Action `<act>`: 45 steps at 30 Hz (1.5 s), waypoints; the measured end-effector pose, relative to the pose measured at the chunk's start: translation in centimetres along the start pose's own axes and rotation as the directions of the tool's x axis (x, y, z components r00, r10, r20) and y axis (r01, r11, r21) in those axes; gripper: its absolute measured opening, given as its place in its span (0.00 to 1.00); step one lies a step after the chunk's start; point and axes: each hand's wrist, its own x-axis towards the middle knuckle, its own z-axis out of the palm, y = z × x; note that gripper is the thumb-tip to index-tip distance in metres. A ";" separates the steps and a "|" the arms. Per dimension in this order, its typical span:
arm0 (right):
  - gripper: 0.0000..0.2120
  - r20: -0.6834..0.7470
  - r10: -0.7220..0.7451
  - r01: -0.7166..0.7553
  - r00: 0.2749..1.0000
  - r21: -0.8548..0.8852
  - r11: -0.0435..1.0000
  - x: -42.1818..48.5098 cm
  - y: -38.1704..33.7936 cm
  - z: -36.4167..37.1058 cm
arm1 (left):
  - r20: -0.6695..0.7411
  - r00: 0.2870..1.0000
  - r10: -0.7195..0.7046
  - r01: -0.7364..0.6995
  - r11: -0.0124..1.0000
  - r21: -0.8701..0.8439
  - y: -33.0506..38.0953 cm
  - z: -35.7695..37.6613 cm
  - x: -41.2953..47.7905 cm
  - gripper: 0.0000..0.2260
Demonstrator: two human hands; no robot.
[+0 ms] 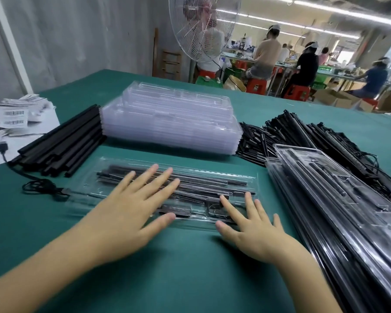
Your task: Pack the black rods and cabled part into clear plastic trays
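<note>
A clear plastic tray lies on the green table in front of me, with black rods inside and a clear cover over them. My left hand lies flat on the tray's left half, fingers straight and spread. My right hand presses flat on the tray's near right edge, fingers straight. A black cable trails out of the tray's left end.
A stack of empty clear trays stands behind. Loose black rods lie at the left, cabled parts and more rods at the right back. Packed trays pile up on the right. Barcode labels sit far left. A fan and seated people are beyond the table.
</note>
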 end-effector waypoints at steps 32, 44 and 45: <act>0.14 -0.411 -0.352 0.375 0.841 -0.026 0.927 2.4 -7.9 -0.9 | 0.133 0.974 -0.182 0.197 0.974 -0.111 -0.8 2.7 1.8 0.25; 0.12 -0.415 -0.250 0.302 0.875 0.066 0.951 2.6 -9.0 -0.7 | 0.146 0.977 -0.158 0.173 0.980 -0.097 -1.3 2.7 1.5 0.21; 0.12 -0.415 -0.248 0.312 0.875 0.093 0.946 2.6 -8.7 -0.5 | 0.146 0.979 -0.140 0.153 0.984 -0.085 -1.5 2.7 1.4 0.20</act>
